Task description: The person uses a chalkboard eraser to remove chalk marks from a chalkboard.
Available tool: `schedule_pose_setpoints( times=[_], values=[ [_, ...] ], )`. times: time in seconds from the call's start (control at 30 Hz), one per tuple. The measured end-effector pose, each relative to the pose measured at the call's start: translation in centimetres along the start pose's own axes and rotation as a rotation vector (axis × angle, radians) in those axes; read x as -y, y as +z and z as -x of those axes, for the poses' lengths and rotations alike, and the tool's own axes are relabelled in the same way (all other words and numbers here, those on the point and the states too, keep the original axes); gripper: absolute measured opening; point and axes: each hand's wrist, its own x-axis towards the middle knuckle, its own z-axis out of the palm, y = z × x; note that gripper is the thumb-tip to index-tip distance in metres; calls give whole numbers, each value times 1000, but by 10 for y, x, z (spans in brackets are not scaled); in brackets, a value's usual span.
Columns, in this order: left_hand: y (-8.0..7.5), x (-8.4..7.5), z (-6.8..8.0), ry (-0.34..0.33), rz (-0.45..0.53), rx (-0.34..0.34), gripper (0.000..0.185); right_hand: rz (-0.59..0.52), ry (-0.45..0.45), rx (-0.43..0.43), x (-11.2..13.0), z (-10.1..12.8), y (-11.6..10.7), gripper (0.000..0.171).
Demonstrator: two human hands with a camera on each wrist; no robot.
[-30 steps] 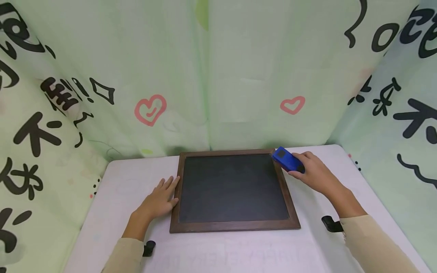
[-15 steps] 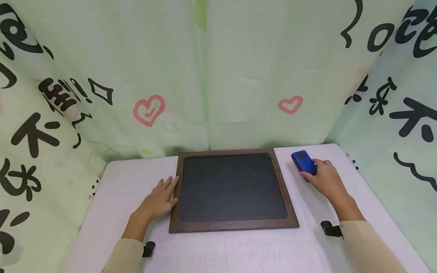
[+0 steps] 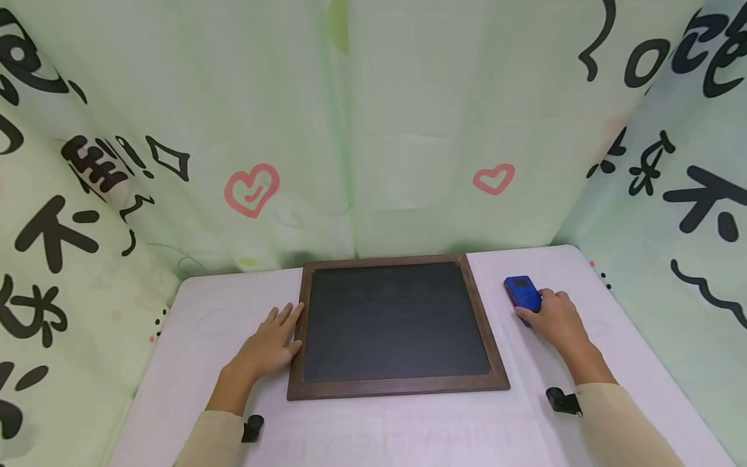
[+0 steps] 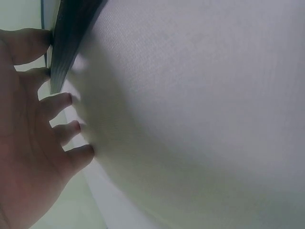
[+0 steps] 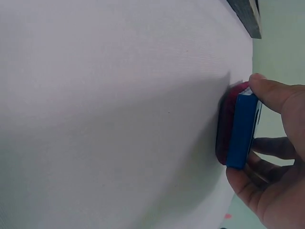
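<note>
A small blackboard (image 3: 397, 321) in a brown wooden frame lies on the white table, its dark surface without visible marks. My left hand (image 3: 271, 342) rests at the board's left side, fingers spread; in the left wrist view thumb and index finger touch the frame edge (image 4: 69, 43), while the other fingertips come down on the tabletop. To the right of the board, my right hand (image 3: 559, 321) grips a blue board eraser (image 3: 523, 293) between thumb and fingers. From the right wrist, the eraser (image 5: 242, 129) shows a dark red felt pad against or just over the table.
The white table (image 3: 443, 428) has rounded back corners. Pale green curtains (image 3: 408, 130) with black lettering and pink hearts hang behind and on both sides, close to the table's edges. A black device (image 3: 563, 401) sits at the right wrist, another (image 3: 253, 429) at the left.
My right hand has carried the eraser from the board's upper right corner rightward and nearer, down to the table. The left hand stays at the frame. The head view has shifted slightly.
</note>
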Motion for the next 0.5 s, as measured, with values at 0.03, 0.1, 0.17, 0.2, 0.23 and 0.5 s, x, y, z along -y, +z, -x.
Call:
schedule_pose_setpoints(
  times=[0.03, 0.1, 0.17, 0.2, 0.23, 0.5],
  values=[
    [0, 0, 0, -2, 1, 2, 76, -1, 8, 2, 0, 0, 1, 82],
    [-1, 0, 0, -3, 6, 4, 76, -5, 16, -4, 0, 0, 3, 83],
    [-1, -1, 0, -2, 4, 3, 76, -6, 17, -14, 0, 0, 4, 84],
    [-1, -1, 1, -4, 4, 2, 76, -6, 17, -17, 0, 0, 5, 85],
    [-1, -1, 1, -6, 3, 3, 76, -5, 17, -18, -1, 0, 5, 85],
    [-4, 1, 0, 0, 8, -37, 72, -15, -3, -53, 4, 3, 0, 84]
  ],
)
